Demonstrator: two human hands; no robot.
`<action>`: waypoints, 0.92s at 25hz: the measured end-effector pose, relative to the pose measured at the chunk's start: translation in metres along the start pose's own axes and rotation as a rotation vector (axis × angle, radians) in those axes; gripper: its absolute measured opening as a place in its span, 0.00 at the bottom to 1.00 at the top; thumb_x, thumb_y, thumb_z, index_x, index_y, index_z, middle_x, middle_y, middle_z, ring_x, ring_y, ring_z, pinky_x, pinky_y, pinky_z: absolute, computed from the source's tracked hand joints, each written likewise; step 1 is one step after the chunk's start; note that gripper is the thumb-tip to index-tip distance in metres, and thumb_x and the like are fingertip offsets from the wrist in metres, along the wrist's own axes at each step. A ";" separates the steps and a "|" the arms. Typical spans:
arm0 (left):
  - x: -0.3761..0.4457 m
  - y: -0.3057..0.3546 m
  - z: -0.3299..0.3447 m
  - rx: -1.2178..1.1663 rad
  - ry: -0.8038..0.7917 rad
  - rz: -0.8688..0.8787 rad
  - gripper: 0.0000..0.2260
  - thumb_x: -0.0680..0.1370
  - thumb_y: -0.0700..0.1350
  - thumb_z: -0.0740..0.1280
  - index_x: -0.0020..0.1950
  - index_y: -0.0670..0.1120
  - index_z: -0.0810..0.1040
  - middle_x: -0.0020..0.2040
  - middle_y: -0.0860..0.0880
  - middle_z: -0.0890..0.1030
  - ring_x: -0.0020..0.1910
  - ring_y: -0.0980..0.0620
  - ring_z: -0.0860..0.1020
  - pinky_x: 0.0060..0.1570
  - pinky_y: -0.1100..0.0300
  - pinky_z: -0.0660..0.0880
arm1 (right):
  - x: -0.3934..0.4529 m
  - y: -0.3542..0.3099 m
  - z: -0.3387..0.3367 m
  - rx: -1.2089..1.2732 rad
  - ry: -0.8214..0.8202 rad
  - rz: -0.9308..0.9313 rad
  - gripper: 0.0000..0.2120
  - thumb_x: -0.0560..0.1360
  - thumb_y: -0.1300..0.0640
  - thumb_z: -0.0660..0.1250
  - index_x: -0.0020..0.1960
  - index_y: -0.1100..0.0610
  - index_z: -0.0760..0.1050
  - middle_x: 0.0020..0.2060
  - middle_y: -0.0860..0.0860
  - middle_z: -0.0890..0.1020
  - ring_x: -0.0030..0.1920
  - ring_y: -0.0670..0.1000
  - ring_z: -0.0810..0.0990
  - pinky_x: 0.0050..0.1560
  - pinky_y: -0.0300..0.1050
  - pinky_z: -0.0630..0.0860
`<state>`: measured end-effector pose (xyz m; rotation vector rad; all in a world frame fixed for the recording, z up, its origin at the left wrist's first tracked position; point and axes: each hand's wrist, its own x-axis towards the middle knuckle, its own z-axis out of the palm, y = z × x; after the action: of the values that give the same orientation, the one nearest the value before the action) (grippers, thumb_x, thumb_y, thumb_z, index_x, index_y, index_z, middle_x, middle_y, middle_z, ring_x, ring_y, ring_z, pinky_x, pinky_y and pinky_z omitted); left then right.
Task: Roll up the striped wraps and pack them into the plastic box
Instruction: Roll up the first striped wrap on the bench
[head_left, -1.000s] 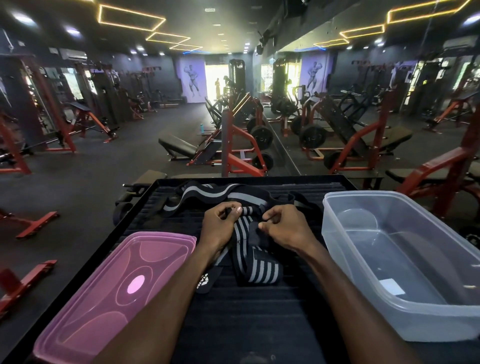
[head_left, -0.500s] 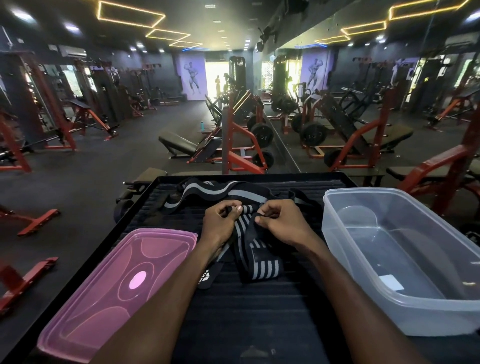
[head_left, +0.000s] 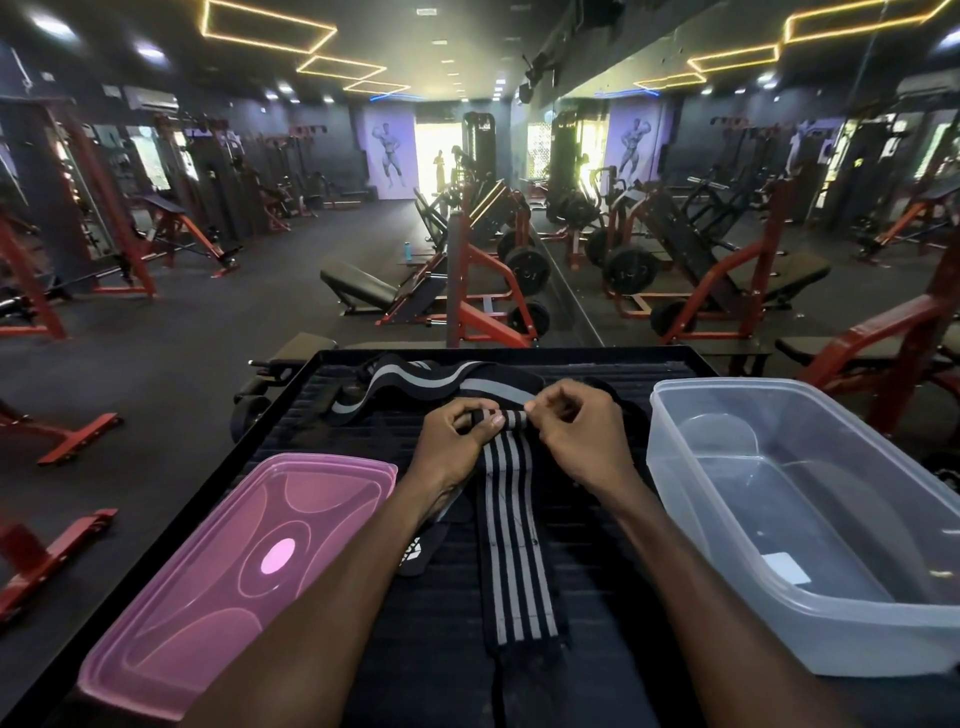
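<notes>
While pinched at its far end by both hands, lies flat toward the viewer on the dark ribbed tabletop (head_left: 363, 691): black wrap with grey lengthwise stripes (head_left: 511, 545). Left hand (head_left: 457, 447) and right hand (head_left: 582, 441) curled on the small started roll, core hidden by fingers. Behind, second wrap (head_left: 441, 382), partly covered. Right, clear plastic box (head_left: 810, 525), cut off. Left, pink translucent lid (head_left: 228, 577).
</notes>
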<state>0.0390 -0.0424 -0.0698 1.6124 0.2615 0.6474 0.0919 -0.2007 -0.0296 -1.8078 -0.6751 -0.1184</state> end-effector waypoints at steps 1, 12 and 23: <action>0.000 0.001 0.000 -0.015 -0.027 -0.003 0.07 0.75 0.35 0.73 0.48 0.47 0.83 0.48 0.50 0.85 0.48 0.59 0.83 0.48 0.68 0.77 | 0.000 0.003 0.003 -0.077 0.049 -0.071 0.02 0.76 0.59 0.72 0.44 0.56 0.83 0.39 0.48 0.84 0.38 0.43 0.80 0.42 0.35 0.76; -0.002 0.014 -0.009 -0.173 -0.150 -0.045 0.11 0.75 0.29 0.68 0.53 0.41 0.82 0.48 0.45 0.85 0.48 0.52 0.83 0.49 0.63 0.79 | 0.005 0.015 0.007 -0.061 -0.088 -0.038 0.04 0.76 0.55 0.72 0.50 0.51 0.85 0.43 0.43 0.86 0.46 0.41 0.82 0.50 0.36 0.76; 0.002 0.007 -0.009 -0.024 -0.154 0.061 0.09 0.75 0.33 0.71 0.53 0.43 0.84 0.53 0.44 0.85 0.53 0.51 0.82 0.52 0.63 0.77 | 0.006 0.022 0.009 0.175 -0.163 0.137 0.07 0.80 0.59 0.68 0.53 0.58 0.84 0.40 0.48 0.85 0.29 0.42 0.78 0.31 0.34 0.72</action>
<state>0.0344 -0.0352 -0.0628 1.6430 0.0914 0.5669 0.1060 -0.1943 -0.0490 -1.7006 -0.6523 0.1761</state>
